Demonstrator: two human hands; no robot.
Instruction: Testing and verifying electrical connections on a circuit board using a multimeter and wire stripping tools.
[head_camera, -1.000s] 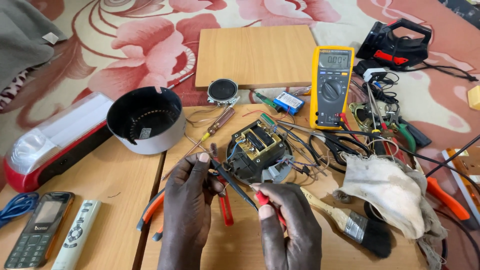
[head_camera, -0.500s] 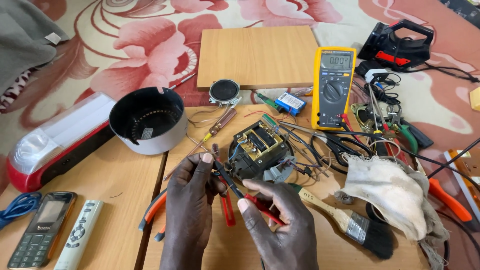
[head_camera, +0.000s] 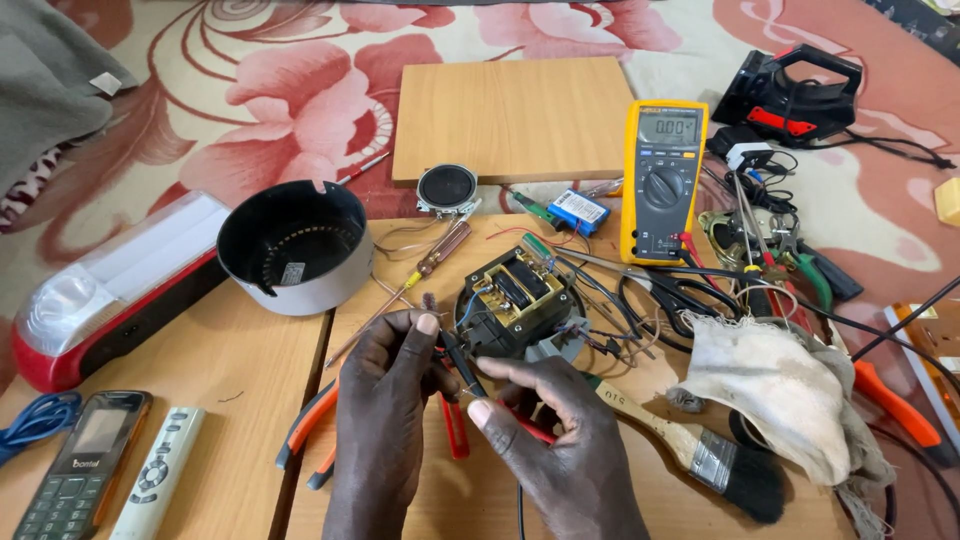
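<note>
Hands over wooden boards on floral carpet; left hand pinching black probe; right hand gripping red-handled tool; tools cluttered around

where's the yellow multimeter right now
In the head view, the yellow multimeter lies at upper right on the wooden table, beside the loose wooden board and behind the open circuit unit.

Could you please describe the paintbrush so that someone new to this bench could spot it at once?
Start at the yellow multimeter and drop to the crumpled white cloth. Just left of the cloth, beside the right hand, lies the paintbrush: the only tool with a pale wooden handle and black bristles.
</note>
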